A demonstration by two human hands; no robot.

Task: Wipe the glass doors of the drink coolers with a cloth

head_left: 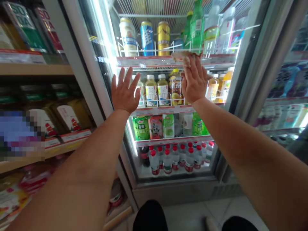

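Both my arms reach up to the glass door (166,96) of a lit drinks fridge. My left hand (125,91) is open, fingers spread, flat against the glass near the door's left edge. My right hand (193,80) presses a crumpled, stained cloth (184,57) against the glass at the level of the upper shelf rail; its fingers lie together over the cloth. Behind the glass stand cans (146,37) on the top shelf, yellow-capped bottles (156,89) below, green cartons (154,126) under them, and red-capped water bottles (175,157) at the bottom.
A wooden store shelf (36,69) with packaged goods and bottles runs along the left. A second fridge door (284,89) stands on the right. Grey tiled floor (192,215) lies below, with my dark knees at the bottom edge.
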